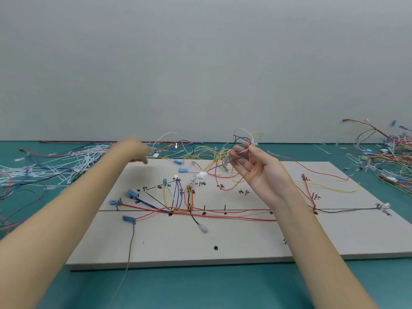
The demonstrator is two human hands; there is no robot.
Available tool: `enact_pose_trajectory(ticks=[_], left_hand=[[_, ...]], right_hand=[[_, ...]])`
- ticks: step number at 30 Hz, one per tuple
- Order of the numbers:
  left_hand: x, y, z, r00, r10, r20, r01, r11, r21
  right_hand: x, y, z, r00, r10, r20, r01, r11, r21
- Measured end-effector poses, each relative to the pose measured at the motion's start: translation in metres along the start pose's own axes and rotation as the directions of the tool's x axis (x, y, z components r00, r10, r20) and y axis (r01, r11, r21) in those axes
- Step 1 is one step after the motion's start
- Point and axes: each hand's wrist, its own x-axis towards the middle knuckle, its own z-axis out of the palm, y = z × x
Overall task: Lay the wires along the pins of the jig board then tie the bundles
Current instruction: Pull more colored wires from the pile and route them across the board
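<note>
A grey jig board point(223, 244) lies on the teal table, with pins and hand-written marks. Red, yellow, blue and black wires point(178, 210) run along its middle line, ending in blue connectors point(128, 218) at the left. My right hand point(258, 172) is raised above the board's far middle, thumb and fingers pinching a loose tangle of yellow, red and white wires point(243, 141). My left hand point(136, 150) reaches past the board's far left corner toward the wires there; it is blurred and its fingers are hard to read.
A heap of white cable ties point(58, 161) and loose wires covers the table at the far left. Another pile of coloured wires point(388, 157) lies at the far right. A grey wall stands behind the table. A thin grey wire point(127, 253) hangs over the board's front edge.
</note>
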Motion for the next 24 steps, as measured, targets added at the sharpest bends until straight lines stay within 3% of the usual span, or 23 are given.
enact_pose_trajectory(ticks=[1, 3, 4, 7, 9, 11, 15, 18, 20, 22, 24], left_hand=[[-0.010, 0.011, 0.000, 0.996, 0.080, 0.041, -0.071, 0.980, -0.186], [-0.039, 0.033, 0.000, 0.945, 0.284, 0.163, -0.142, 0.804, -0.577], [-0.055, 0.042, 0.000, 0.892, 0.401, 0.209, -0.183, 0.743, -0.644], [-0.088, 0.058, 0.012, 0.747, 0.611, 0.261, -0.396, 0.725, -0.563], [-0.098, 0.059, 0.019, 0.696, 0.673, 0.250, -0.479, 0.695, -0.536], [-0.102, 0.055, 0.020, 0.706, 0.681, 0.198, -0.473, 0.660, -0.584], [-0.109, 0.046, 0.000, 0.734, 0.674, 0.077, -0.463, 0.581, -0.669], [-0.116, 0.043, -0.020, 0.771, 0.606, -0.194, -0.552, 0.486, -0.678], [-0.118, 0.041, -0.031, 0.769, 0.504, -0.393, -0.602, 0.368, -0.708], [-0.116, 0.037, -0.039, 0.772, 0.393, -0.500, -0.614, 0.259, -0.745], [-0.114, 0.036, -0.040, 0.747, 0.340, -0.571, -0.658, 0.251, -0.711]], right_hand=[[0.000, 0.002, 0.003, 1.000, 0.010, 0.011, -0.011, 1.000, 0.012], [-0.001, 0.008, 0.009, 0.999, 0.029, 0.036, -0.031, 0.998, 0.049], [-0.002, 0.011, 0.012, 0.998, 0.035, 0.052, -0.038, 0.997, 0.064], [-0.006, 0.018, 0.018, 0.994, 0.034, 0.104, -0.042, 0.996, 0.074], [-0.008, 0.018, 0.018, 0.992, 0.045, 0.116, -0.048, 0.998, 0.027], [-0.008, 0.013, 0.016, 0.995, 0.059, 0.077, -0.058, 0.998, -0.015], [-0.007, 0.004, 0.010, 0.999, 0.046, 0.018, -0.047, 0.995, 0.083], [-0.006, 0.002, 0.006, 0.999, 0.045, -0.016, -0.043, 0.993, 0.110], [-0.005, 0.001, 0.004, 0.997, 0.043, -0.064, -0.032, 0.986, 0.164], [-0.005, 0.000, 0.002, 0.991, 0.028, -0.127, -0.010, 0.990, 0.140], [-0.003, 0.001, 0.003, 0.987, -0.023, -0.159, 0.030, 0.999, 0.037]])
